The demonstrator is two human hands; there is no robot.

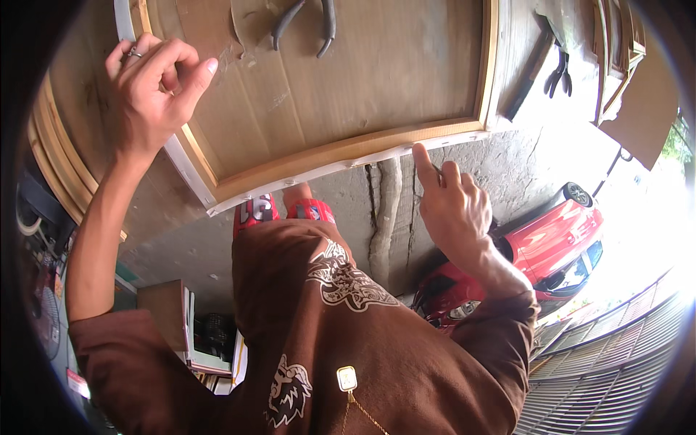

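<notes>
A wooden stretcher frame (348,148) lies on the brown work surface, with white canvas-like material folded along its outer edges. My left hand (156,90), a ring on one finger, is over its left bar. The fingers are loosely curled and the thumb stands apart, with nothing visible between them. My right hand (455,203) is at the near edge, its index finger extended against the white strip. Its other fingers are curled in, and a small dark bit shows between them; what it is I cannot make out. Grey-handled pliers (304,29) lie inside the frame.
To the right lie black-handled pliers (558,72) and a long dark tool (531,76). Wooden strips (65,145) are stacked at left. Below are a cracked concrete floor (341,192), a box of books (192,319) and a red car (544,239). A metal grille (602,348) stands at lower right.
</notes>
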